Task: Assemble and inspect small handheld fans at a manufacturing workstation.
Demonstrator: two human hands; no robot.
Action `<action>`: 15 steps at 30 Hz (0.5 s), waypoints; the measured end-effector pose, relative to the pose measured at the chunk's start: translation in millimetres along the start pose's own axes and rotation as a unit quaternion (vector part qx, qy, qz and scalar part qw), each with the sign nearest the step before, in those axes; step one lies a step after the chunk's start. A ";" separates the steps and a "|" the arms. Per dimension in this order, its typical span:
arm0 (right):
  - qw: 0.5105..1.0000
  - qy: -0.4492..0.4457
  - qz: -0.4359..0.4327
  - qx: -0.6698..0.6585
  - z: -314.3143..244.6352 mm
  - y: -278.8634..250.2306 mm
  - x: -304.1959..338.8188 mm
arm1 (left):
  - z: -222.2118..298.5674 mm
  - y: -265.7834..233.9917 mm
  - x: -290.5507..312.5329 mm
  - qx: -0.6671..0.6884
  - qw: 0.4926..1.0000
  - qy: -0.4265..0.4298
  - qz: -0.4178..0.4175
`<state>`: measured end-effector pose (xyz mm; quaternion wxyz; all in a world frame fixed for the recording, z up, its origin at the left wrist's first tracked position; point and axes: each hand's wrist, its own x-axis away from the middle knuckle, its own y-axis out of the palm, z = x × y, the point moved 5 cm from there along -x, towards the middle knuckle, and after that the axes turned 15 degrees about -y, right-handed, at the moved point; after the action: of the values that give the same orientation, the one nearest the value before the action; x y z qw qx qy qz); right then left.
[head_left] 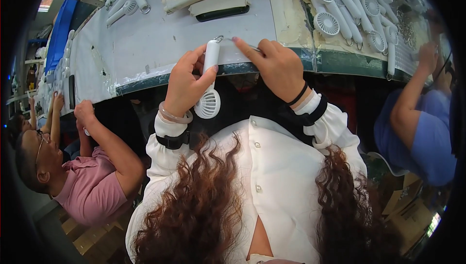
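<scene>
in the head view, the left hand (187, 77) grips a white fan (211, 62) toward eleven o'clock, grille (208, 105) at its six. the right hand (281, 67), toward one, curls with forefinger out; whether it holds anything, i cannot tell. the fan looks light, stiff, slick, its grille perhaps fragile: best held by the handle (212, 53).

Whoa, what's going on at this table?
Someone's left grip holds a little white fan by its handle, with the round head hanging past the edge of the table. The right grip is close to the metal ring on the handle's end; I can't tell if they touch. More fans lie in heaps beyond. People in pink and blue are on either side.
</scene>
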<state>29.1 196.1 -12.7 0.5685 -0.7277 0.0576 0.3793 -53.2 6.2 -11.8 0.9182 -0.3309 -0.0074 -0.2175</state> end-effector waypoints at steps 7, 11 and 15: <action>0.970 0.105 0.077 -0.203 9.9 -1.8 -9.1 | 15.9 -5.6 12.7 0.048 0.997 0.051 0.037; 0.960 0.106 0.121 -0.230 8.4 -7.3 -10.8 | 16.7 -6.0 14.8 0.051 0.994 0.077 0.064; 0.901 0.223 0.078 -0.363 9.1 4.2 -10.5 | 21.8 -5.7 19.2 0.018 0.989 0.121 0.085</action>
<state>15.2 198.9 -10.2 0.2059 -0.9424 0.0972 0.2449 -35.3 8.0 11.7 0.9333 -0.2849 0.1280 -0.1771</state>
